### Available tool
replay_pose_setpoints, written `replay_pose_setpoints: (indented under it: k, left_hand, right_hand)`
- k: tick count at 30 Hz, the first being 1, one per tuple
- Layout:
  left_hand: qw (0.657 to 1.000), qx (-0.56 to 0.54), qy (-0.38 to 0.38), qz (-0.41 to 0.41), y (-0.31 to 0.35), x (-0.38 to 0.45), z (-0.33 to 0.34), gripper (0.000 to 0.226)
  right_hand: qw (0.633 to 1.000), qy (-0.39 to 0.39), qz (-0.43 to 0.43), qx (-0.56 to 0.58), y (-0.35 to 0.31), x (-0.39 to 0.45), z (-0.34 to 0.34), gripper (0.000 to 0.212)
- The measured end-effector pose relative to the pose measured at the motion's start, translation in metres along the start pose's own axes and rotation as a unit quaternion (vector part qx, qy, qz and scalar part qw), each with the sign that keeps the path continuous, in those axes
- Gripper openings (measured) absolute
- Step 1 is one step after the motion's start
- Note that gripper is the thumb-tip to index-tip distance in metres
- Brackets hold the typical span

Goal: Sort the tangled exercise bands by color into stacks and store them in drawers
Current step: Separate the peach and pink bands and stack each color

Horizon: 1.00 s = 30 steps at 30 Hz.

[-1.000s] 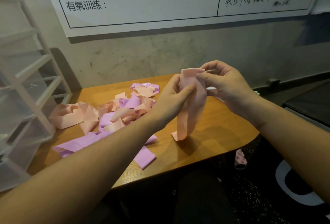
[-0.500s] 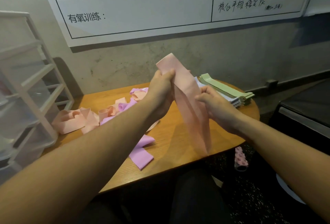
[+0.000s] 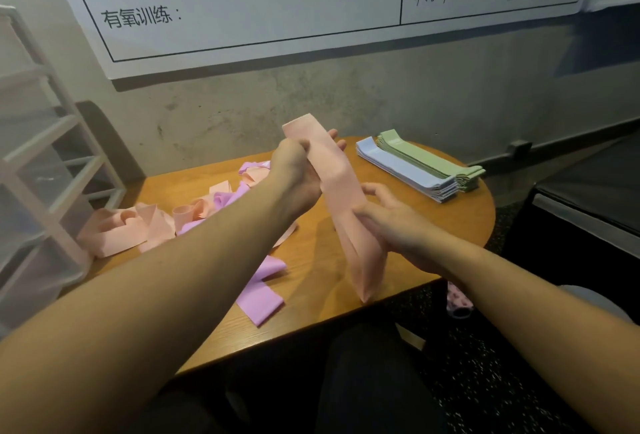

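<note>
The left hand [image 3: 298,174] grips the upper end of a peach exercise band [image 3: 341,198], fingers curled round it, while the right hand [image 3: 391,219] holds the band lower down, its fingers wrapped on the strip; the band hangs slanted between them above the wooden desk [image 3: 398,260]. Left of the left hand lies a tangle of peach and purple bands [image 3: 194,219]. Beyond the right hand sit neat stacks, pale blue [image 3: 405,170] touching green [image 3: 426,156]. A white drawer unit [image 3: 38,170] stands far left; whatever its drawers hold cannot be made out.

The whiteboard [image 3: 277,11] reads "有氧训练:" and, seemingly, handwritten "核心平板稳定".
</note>
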<state>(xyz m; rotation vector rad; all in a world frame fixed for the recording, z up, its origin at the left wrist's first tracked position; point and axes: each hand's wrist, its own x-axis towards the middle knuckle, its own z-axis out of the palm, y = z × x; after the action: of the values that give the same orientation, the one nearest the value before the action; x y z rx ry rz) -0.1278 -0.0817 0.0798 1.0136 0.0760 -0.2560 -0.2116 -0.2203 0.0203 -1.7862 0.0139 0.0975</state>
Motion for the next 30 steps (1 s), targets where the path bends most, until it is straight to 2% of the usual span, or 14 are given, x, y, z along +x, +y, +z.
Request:
replay_pose_setpoints:
  k: [2,4,7,10,15,19,21,24,27,30]
  left_hand:
    - [1.0,0.018,0.007,-0.012,-0.003,0.007,0.0,0.041]
    - [0.998,0.057,0.017,-0.025,-0.009,0.013,0.0,0.038]
    - [0.996,0.075,0.038,-0.029,-0.019,0.029,-0.003,0.034]
    - [0.994,0.09,0.049,-0.035,-0.025,0.049,-0.005,0.028]
    - [0.986,0.148,0.071,-0.031,-0.037,0.084,-0.01,0.023]
    - [0.974,0.214,0.07,-0.027,-0.054,0.106,-0.013,0.024]
    - [0.966,0.248,0.064,-0.025,-0.062,0.115,-0.015,0.027]
    - [0.955,0.289,0.057,-0.036,-0.071,0.128,-0.016,0.021]
    - [0.94,0.333,0.058,-0.04,-0.078,0.145,-0.017,0.025]
    - [0.933,0.352,0.058,-0.042,-0.08,0.161,-0.018,0.027]
  right_hand:
    - [0.999,-0.034,0.016,-0.006,0.001,0.001,0.001,0.017]
    - [0.999,-0.034,0.029,-0.021,0.001,0.001,0.001,0.011]
    - [0.998,-0.001,0.048,-0.041,0.005,0.007,-0.003,0.018]
    - [0.994,-0.001,0.085,-0.062,0.012,0.014,-0.007,0.018]
    - [0.991,-0.026,0.106,-0.072,0.024,0.024,-0.019,0.059]
    - [0.98,-0.016,0.081,-0.18,0.039,0.037,-0.027,0.075]
    - [0.961,-0.004,0.052,-0.273,0.046,0.044,-0.03,0.073]
    - [0.906,-0.007,0.019,-0.423,0.054,0.052,-0.037,0.062]
    - [0.883,-0.046,-0.004,-0.467,0.061,0.056,-0.045,0.047]
    - [0.885,-0.038,-0.054,-0.461,0.069,0.063,-0.049,0.04]
